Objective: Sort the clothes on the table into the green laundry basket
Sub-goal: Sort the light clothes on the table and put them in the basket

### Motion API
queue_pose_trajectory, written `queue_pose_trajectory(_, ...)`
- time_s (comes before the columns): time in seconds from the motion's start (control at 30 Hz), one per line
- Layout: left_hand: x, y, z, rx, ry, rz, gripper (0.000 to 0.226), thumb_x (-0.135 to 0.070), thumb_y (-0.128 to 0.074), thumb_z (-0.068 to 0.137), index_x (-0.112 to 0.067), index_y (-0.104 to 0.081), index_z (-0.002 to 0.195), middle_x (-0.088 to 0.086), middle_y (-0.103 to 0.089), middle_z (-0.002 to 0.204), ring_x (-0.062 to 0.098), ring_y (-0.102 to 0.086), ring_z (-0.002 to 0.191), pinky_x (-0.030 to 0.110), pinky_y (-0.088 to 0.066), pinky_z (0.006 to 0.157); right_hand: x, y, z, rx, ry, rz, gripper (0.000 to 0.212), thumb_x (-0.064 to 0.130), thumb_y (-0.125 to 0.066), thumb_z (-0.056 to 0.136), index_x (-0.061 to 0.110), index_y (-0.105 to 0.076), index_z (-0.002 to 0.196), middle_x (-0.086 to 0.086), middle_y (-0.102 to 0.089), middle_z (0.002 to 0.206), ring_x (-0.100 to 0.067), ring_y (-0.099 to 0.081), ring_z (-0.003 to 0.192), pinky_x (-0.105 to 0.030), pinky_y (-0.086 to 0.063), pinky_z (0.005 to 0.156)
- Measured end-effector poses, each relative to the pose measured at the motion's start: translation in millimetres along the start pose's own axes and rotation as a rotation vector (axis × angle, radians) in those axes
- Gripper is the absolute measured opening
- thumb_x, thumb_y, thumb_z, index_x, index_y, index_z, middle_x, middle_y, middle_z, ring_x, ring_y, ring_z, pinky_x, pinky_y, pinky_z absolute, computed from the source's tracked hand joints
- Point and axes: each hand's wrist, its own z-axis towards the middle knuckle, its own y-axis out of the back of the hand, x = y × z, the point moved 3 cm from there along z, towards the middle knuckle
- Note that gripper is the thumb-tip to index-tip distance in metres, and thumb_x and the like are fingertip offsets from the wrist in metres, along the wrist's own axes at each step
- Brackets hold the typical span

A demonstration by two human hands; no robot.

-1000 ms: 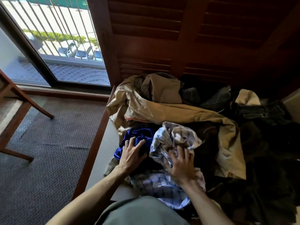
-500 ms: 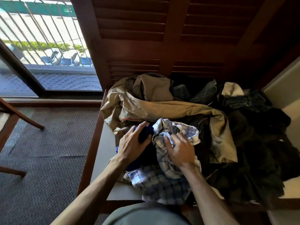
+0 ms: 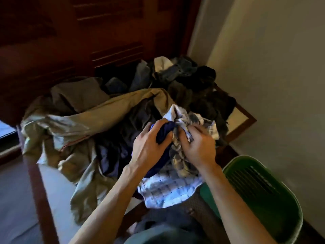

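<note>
Head view, khaki jacket, green basket right

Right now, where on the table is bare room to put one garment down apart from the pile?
A bare strip of table lies at the near left, between its wooden edge and the tan garment. A small bare corner shows at the far right, beside the dark clothes. The middle is crowded: both hands grip clothes there.
</note>
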Motion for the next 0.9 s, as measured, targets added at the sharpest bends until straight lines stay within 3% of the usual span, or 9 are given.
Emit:
queue_pose_trajectory(0.1,-39,-35,11,0.052,-0.071,-0.014,0.04,-0.053,-0.056,0.095,-0.043,-0.049,0.132,-0.007,-0.062,0.112,0.022,-0.065,0.095,0.042,-0.055,0.075,-35,36,-8,-0.08,-0.054,-0.044,0.035,0.041,-0.051,0.1,0.014,-0.067,0.083,-0.003,-0.065,0.083,-0.023,-0.062,0.074,-0.034,-0.047,0.054)
queue_pose_trajectory(0.3,-122,-131,20,0.152,-0.179,-0.05,0.039,-0.055,-0.055,0.095,-0.047,-0.045,0.132,-0.01,-0.06,0.113,0.019,-0.065,0.093,0.042,-0.056,0.075,-130,113,-32,-0.136,-0.178,-0.119,0.035,0.042,-0.049,0.1,0.016,-0.062,0.081,0.0,-0.06,0.081,-0.017,-0.055,0.068,-0.024,-0.033,0.055)
queue_pose_trajectory(0.47,-190,-221,17,0.226,-0.216,-0.15,0.043,-0.056,-0.057,0.091,-0.041,-0.05,0.131,-0.01,-0.062,0.115,0.016,-0.065,0.101,0.039,-0.056,0.082,-225,177,-59,-0.171,-0.256,-0.163,0.033,0.037,-0.053,0.101,0.017,-0.058,0.075,0.002,-0.053,0.073,-0.019,-0.052,0.063,-0.037,-0.043,0.05)
queue_pose_trajectory(0.57,-218,-271,21,0.295,-0.208,-0.198,0.042,-0.058,-0.056,0.09,-0.039,-0.054,0.128,-0.011,-0.065,0.119,0.016,-0.066,0.106,0.04,-0.055,0.086,-278,219,-77,-0.214,-0.335,-0.227,0.035,0.038,-0.053,0.101,0.018,-0.056,0.073,0.006,-0.046,0.071,-0.015,-0.046,0.062,-0.03,-0.036,0.049)
queue_pose_trajectory(0.67,-241,-314,28,0.374,-0.22,-0.16,0.041,-0.061,-0.053,0.091,-0.045,-0.045,0.128,-0.009,-0.065,0.121,0.024,-0.067,0.107,0.045,-0.057,0.083,-330,245,-95,-0.266,-0.426,-0.263,0.03,0.034,-0.055,0.1,0.016,-0.06,0.077,0.008,-0.044,0.074,-0.011,-0.041,0.065,-0.023,-0.025,0.052)
queue_pose_trajectory(0.83,-258,-366,32,0.536,-0.277,-0.095,0.04,-0.061,-0.05,0.093,-0.048,-0.043,0.13,-0.009,-0.063,0.121,0.021,-0.065,0.105,0.045,-0.059,0.078,-412,224,-142,-0.128,-0.648,-0.358,0.039,0.048,-0.045,0.102,0.019,-0.061,0.082,0.006,-0.045,0.078,-0.016,-0.048,0.073,-0.027,-0.03,0.055)
queue_pose_trajectory(0.9,-258,-381,34,0.579,-0.298,-0.071,0.041,-0.062,-0.05,0.093,-0.047,-0.044,0.131,-0.009,-0.063,0.118,0.02,-0.065,0.105,0.044,-0.058,0.08,-438,203,-171,-0.005,-0.767,-0.333,0.043,0.053,-0.041,0.101,0.02,-0.066,0.086,0.002,-0.053,0.086,-0.019,-0.055,0.082,-0.028,-0.039,0.06)
